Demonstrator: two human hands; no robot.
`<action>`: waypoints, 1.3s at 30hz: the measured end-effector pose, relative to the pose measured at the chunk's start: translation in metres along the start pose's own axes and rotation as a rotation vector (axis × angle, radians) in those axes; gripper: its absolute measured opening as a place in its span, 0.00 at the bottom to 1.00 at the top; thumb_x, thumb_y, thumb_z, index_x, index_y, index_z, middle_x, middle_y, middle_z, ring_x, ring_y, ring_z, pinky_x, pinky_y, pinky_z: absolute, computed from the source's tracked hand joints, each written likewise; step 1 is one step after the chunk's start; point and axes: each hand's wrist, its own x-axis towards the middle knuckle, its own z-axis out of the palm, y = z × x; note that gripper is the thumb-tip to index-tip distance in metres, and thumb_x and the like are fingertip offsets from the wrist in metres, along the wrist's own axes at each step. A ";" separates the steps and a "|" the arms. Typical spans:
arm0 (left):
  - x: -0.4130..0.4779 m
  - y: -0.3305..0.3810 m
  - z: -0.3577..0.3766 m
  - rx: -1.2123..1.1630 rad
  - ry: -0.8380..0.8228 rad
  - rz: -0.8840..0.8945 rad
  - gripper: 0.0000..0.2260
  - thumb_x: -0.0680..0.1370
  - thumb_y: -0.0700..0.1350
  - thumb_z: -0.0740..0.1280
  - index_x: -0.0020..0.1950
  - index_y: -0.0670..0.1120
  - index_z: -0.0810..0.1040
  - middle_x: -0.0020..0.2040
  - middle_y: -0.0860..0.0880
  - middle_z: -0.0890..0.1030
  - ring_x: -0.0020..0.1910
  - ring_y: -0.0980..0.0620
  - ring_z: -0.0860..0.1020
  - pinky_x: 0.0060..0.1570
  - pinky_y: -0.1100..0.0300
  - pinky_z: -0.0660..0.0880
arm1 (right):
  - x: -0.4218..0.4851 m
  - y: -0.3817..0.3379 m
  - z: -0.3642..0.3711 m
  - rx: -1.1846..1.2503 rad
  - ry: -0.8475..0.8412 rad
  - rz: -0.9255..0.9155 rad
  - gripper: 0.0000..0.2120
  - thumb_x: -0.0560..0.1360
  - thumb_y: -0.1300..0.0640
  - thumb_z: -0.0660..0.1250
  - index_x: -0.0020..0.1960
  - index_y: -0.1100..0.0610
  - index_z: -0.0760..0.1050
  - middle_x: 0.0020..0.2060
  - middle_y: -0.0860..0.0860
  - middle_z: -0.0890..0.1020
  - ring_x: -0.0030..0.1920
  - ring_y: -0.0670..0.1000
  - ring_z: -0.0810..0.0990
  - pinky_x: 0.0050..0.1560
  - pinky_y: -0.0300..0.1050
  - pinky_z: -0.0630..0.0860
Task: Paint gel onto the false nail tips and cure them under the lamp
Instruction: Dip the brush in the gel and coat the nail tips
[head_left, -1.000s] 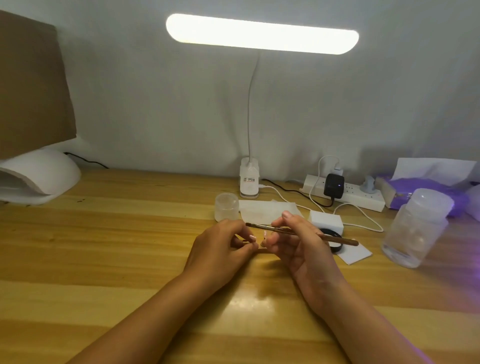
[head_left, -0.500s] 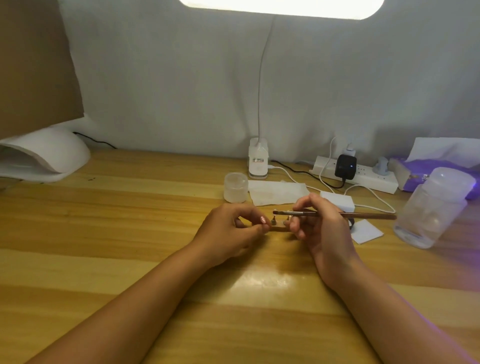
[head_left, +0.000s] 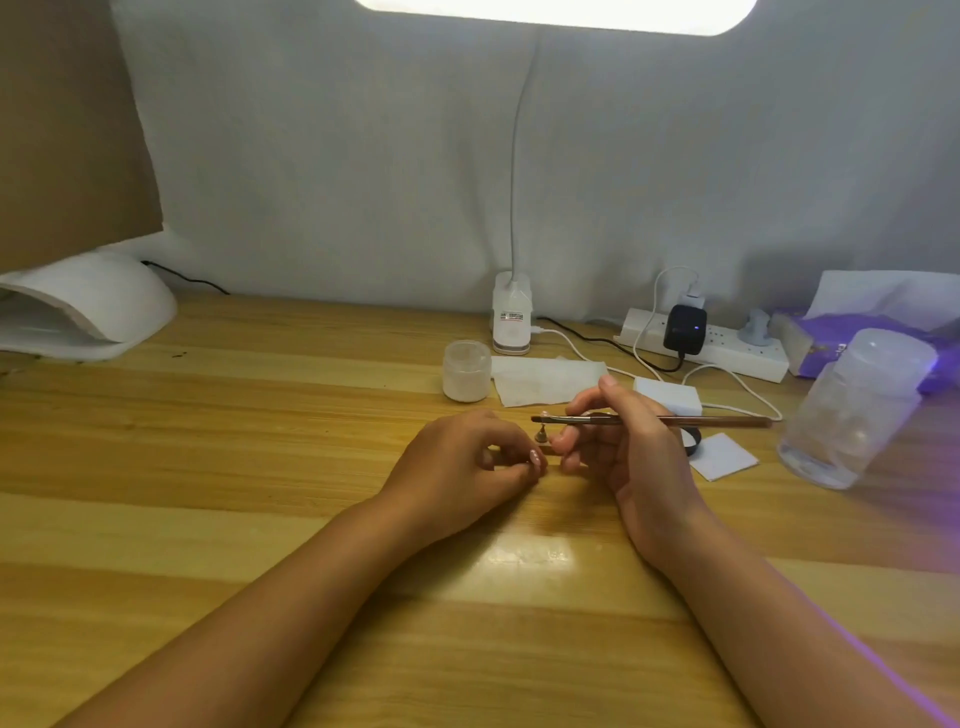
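My right hand (head_left: 618, 447) holds a thin brown gel brush (head_left: 717, 421) level, bristle end pointing left. My left hand (head_left: 462, 462) rests on the wooden table (head_left: 260, 467) with its fingers curled around the end of a small nail-tip stand (head_left: 541, 436). One small metal peg of that stand shows between the two hands; the rest is hidden by fingers. A pale nail tip (head_left: 534, 457) shows at my left fingertips. The white curing lamp (head_left: 88, 306) sits at the far left of the table.
A frosted jar (head_left: 466, 370), a white wipe (head_left: 545, 379), a white block (head_left: 667, 395) and a small black pot (head_left: 693, 441) on a white pad (head_left: 724, 457) lie behind my hands. Power strip (head_left: 727, 353), clear bottle (head_left: 852, 410) and purple tissue pack (head_left: 831, 343) stand right.
The view has tilted down and closer. My hands stay together at the stand. The brush has levelled out from a slight slant.
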 end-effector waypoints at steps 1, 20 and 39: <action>0.000 0.001 -0.002 0.023 -0.013 0.002 0.02 0.74 0.52 0.74 0.45 0.57 0.85 0.41 0.58 0.78 0.33 0.61 0.72 0.36 0.64 0.67 | 0.000 0.000 0.001 -0.002 0.004 -0.015 0.16 0.81 0.51 0.59 0.41 0.59 0.77 0.29 0.58 0.81 0.31 0.52 0.81 0.32 0.40 0.78; 0.006 -0.010 -0.009 -0.093 -0.052 -0.024 0.04 0.73 0.48 0.75 0.45 0.57 0.82 0.44 0.60 0.83 0.34 0.62 0.75 0.39 0.64 0.71 | 0.000 0.012 0.008 -0.412 0.142 -0.119 0.07 0.74 0.59 0.68 0.39 0.58 0.72 0.24 0.49 0.76 0.25 0.41 0.72 0.27 0.37 0.68; 0.006 -0.008 -0.009 -0.088 -0.044 -0.049 0.04 0.73 0.48 0.76 0.43 0.57 0.82 0.42 0.60 0.84 0.34 0.61 0.77 0.38 0.62 0.73 | 0.001 0.012 0.009 -0.455 0.123 -0.095 0.08 0.74 0.60 0.67 0.38 0.59 0.71 0.24 0.50 0.74 0.23 0.40 0.72 0.28 0.38 0.68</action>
